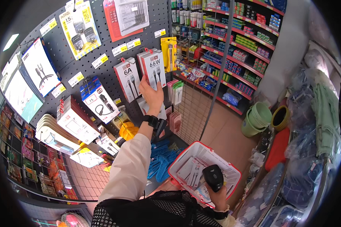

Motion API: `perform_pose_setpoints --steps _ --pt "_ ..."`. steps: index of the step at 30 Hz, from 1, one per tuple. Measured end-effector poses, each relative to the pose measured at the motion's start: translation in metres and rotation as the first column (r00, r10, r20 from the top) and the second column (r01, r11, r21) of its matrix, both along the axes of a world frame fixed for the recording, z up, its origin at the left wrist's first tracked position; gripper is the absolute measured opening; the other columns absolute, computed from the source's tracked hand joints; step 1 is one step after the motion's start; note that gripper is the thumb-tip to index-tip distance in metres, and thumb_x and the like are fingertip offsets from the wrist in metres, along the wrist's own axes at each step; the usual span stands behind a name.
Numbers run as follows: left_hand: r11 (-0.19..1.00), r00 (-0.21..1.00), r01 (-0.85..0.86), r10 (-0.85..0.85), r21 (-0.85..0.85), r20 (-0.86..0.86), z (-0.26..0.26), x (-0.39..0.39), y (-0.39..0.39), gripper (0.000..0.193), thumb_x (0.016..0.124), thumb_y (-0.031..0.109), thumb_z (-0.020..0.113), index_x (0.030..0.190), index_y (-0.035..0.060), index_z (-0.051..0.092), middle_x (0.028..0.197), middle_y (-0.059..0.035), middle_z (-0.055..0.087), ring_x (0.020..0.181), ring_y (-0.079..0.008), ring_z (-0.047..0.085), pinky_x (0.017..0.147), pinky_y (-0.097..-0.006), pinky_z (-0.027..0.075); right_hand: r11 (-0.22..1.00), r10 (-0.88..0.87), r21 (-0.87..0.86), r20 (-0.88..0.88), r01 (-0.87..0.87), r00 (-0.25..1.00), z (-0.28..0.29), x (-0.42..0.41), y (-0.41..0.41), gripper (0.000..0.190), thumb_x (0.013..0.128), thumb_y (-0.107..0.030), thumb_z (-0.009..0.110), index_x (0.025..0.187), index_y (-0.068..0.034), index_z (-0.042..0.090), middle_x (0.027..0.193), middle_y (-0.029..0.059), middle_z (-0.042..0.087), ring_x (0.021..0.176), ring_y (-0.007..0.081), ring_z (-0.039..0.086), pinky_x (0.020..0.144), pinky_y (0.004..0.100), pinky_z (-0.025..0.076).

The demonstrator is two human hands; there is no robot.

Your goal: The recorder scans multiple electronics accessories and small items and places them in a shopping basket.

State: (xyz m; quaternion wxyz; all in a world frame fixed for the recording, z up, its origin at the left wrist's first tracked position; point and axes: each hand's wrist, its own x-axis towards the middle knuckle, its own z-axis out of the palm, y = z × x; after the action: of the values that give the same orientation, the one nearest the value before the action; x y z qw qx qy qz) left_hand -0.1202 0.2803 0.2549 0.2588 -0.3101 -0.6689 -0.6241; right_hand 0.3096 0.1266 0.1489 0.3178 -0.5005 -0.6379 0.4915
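Note:
My left hand [151,95] reaches up to a boxed charging cable [153,68] on a peg hook, its fingers at the box's lower edge and side; whether they grip it is unclear. Just left of it hangs another white cable box [128,79]. In my right hand [217,195] is a black handheld barcode scanner [213,178], held over a white basket with a red rim [235,167]. Boxed cables [193,174] and other packages lie in the basket.
The dark pegboard [74,66] carries hanging packs and price tags. Blue plastic hangers [160,161] lie below it. A wire grid [187,119] stands beyond, with stocked shelves [244,48] behind. Green buckets [255,117] and plastic-wrapped goods [301,170] stand at the right.

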Motion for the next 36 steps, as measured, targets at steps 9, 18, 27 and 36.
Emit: perform_pose_setpoints --steps 9,18,27,36 --pt "0.999 0.996 0.039 -0.041 0.027 0.074 -0.013 -0.033 0.027 0.047 0.075 0.016 0.073 0.114 0.0 0.053 0.095 -0.0138 0.059 0.087 -0.0289 0.057 0.079 -0.0407 0.044 0.992 -0.126 -0.017 0.023 0.126 0.992 -0.002 0.019 -0.009 0.028 0.075 -0.015 0.076 0.094 0.002 0.067 0.08 0.0067 0.068 0.072 0.0101 0.06 0.064 0.0284 0.048" --pt "0.83 0.813 0.546 -0.558 0.116 0.167 0.012 0.021 -0.005 0.033 0.082 0.009 0.07 0.111 0.0017 0.056 0.095 -0.0067 0.065 0.082 -0.014 0.061 0.069 -0.0277 0.049 0.986 -0.168 0.01 0.05 0.167 0.985 0.001 0.016 -0.016 0.028 0.075 -0.018 0.076 0.092 0.002 0.067 0.077 0.0071 0.068 0.069 0.0105 0.059 0.062 0.0298 0.047" --pt "0.882 0.88 0.428 -0.457 -0.197 -0.131 0.03 0.078 -0.08 0.033 0.07 0.008 0.072 0.101 0.0048 0.062 0.088 -0.0099 0.054 0.083 -0.0287 0.055 0.072 -0.0345 0.045 0.997 -0.065 0.05 0.051 0.063 0.997 0.0 -0.004 -0.022 0.03 0.075 -0.016 0.075 0.099 0.001 0.067 0.085 0.012 0.07 0.079 0.0141 0.065 0.069 0.0309 0.05" --pt "0.774 0.802 0.597 -0.586 -0.211 0.118 0.008 0.092 -0.129 0.033 0.073 0.009 0.074 0.102 0.0039 0.06 0.089 -0.0079 0.059 0.079 -0.0196 0.06 0.067 -0.0289 0.048 0.997 -0.038 0.064 0.089 0.032 0.995 0.004 -0.013 -0.035 0.03 0.076 -0.017 0.074 0.099 0.002 0.067 0.084 0.0126 0.07 0.079 0.0136 0.065 0.068 0.0311 0.05"
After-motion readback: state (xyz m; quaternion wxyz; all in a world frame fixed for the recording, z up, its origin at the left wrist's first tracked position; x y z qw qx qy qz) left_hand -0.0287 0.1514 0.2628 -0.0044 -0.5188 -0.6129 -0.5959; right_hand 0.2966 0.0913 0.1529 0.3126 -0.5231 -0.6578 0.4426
